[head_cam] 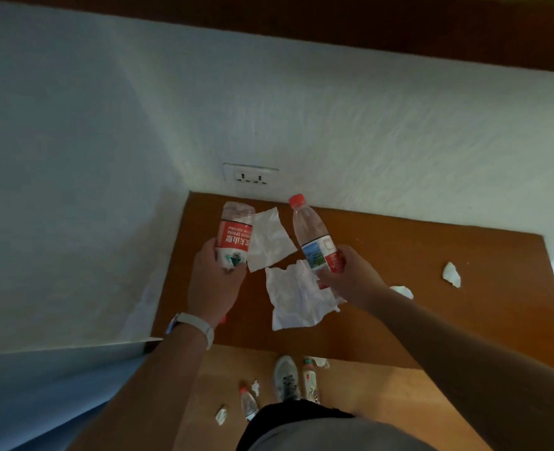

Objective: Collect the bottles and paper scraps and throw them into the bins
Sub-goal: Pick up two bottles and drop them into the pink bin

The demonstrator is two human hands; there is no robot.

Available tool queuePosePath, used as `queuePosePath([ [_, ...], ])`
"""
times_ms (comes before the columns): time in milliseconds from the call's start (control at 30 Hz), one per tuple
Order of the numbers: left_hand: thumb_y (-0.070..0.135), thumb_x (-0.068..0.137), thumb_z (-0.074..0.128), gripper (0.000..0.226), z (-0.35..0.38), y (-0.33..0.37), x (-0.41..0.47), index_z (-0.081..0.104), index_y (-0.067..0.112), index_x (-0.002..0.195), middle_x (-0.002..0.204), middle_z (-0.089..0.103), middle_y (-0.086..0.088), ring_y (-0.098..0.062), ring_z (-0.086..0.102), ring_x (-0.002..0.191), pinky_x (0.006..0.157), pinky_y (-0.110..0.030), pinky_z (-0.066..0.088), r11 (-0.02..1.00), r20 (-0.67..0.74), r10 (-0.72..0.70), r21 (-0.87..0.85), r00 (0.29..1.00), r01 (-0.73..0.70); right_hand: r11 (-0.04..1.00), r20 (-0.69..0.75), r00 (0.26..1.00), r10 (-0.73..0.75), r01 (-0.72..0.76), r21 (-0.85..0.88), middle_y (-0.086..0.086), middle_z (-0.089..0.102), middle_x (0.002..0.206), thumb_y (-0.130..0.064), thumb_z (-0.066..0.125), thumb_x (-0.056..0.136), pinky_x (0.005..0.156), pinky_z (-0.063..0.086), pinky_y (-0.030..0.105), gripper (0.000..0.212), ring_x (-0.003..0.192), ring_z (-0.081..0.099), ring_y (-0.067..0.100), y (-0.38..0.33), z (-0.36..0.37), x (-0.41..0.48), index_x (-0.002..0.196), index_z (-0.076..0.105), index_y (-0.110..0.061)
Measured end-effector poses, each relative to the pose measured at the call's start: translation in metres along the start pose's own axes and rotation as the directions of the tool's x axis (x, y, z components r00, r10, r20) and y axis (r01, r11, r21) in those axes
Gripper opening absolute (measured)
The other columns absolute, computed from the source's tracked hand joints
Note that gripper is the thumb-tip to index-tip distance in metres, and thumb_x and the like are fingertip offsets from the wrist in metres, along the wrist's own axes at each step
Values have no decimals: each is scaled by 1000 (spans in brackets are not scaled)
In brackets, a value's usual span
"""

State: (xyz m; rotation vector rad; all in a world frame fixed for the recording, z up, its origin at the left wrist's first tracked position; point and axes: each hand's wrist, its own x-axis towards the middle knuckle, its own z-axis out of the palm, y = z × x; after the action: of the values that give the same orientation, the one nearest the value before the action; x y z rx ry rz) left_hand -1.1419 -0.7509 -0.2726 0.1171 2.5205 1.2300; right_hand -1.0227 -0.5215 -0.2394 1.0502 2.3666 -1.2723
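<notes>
Gripping a bottle [235, 237] in curled left hand [215, 284], base toward 12 o'clock; clasping a second bottle [313, 236] in curled right hand [353, 278], cap toward 11 o'clock.

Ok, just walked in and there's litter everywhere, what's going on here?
A person stands at a wooden table. The left grip holds a red-label bottle, the right grip a red-capped bottle. Two torn paper sheets and crumpled scraps lie on the table; two more bottles and scraps lie on the floor by a shoe. No bin is in view.
</notes>
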Motion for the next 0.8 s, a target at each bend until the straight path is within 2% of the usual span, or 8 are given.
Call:
queuePosePath([
  [133,28,85,75,68,21,31,-11,38,27,142,132,47,3,-14,56,110,79,-24,51,995,79,61,-87,995,-54,999,-79,996,30,-28,31,-13,60,106,-40,72,84,66,55,21,52,89,64,8,8,-20,-28,128,46,-29],
  [233,25,85,75,65,42,57,-21,40,27,140,130,45,6,-9,52,110,78,-19,47,982,135,130,-156,982,-108,995,-140,988,62,-51,82,-12,60,110,-38,71,85,63,53,20,55,90,64,8,19,-36,-50,132,44,-28],
  [333,31,85,74,62,64,76,-35,40,30,138,134,50,5,-12,55,115,82,-21,49,969,182,187,-196,965,-151,989,-171,982,77,-53,139,-12,60,110,-35,70,86,71,56,24,55,88,65,6,32,-52,-74,133,42,-28],
  [467,39,86,73,63,85,90,-68,39,31,139,135,51,6,-10,55,113,78,-15,46,958,238,248,-204,939,-201,977,-216,972,95,-49,208,-13,61,107,-32,70,87,67,54,20,56,83,65,2,55,-69,-108,134,42,-26],
  [600,39,86,72,63,96,104,-109,38,33,139,131,53,9,-8,57,105,66,-11,47,948,290,302,-195,908,-253,955,-275,956,106,-21,296,-14,60,108,-33,71,85,60,49,14,59,86,65,2,82,-80,-150,134,40,-29],
  [800,39,86,72,63,121,125,-191,38,35,139,130,54,10,-10,59,107,68,-14,50,920,396,390,-202,831,-336,928,-398,906,143,17,373,-11,59,114,-32,72,86,71,53,19,60,91,64,6,146,-96,-236,136,38,-28],
])
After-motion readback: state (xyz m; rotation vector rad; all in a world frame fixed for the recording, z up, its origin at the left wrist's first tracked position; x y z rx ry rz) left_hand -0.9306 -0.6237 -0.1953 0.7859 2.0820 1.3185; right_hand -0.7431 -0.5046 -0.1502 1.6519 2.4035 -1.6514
